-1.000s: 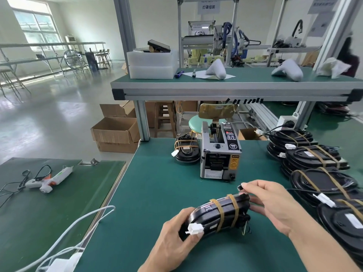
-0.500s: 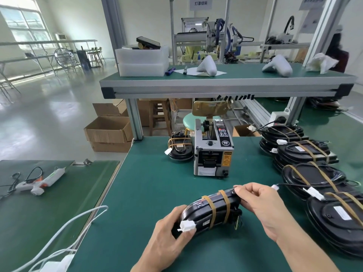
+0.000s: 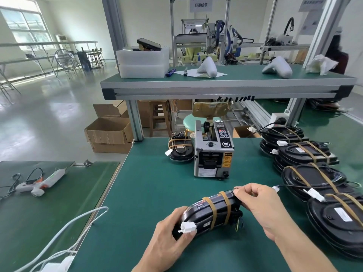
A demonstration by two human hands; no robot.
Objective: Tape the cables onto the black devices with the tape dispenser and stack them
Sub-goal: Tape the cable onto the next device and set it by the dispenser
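Black device held tilted just above the green worktop, wrapped by two tan tape bands. Left hand curled round its near end beside the white connector. Right hand pinching the far end with bent fingers. Tape dispenser upright behind; taped devices stacked along the right.

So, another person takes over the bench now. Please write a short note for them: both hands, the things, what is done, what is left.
Left hand grips the near end of the black device, by its white connector.
Right hand pinches its far end.
Two tape strips already cross it.
Tape dispenser stands behind; one taped device to its left, taped stacks on the right.
Left: stack this one.
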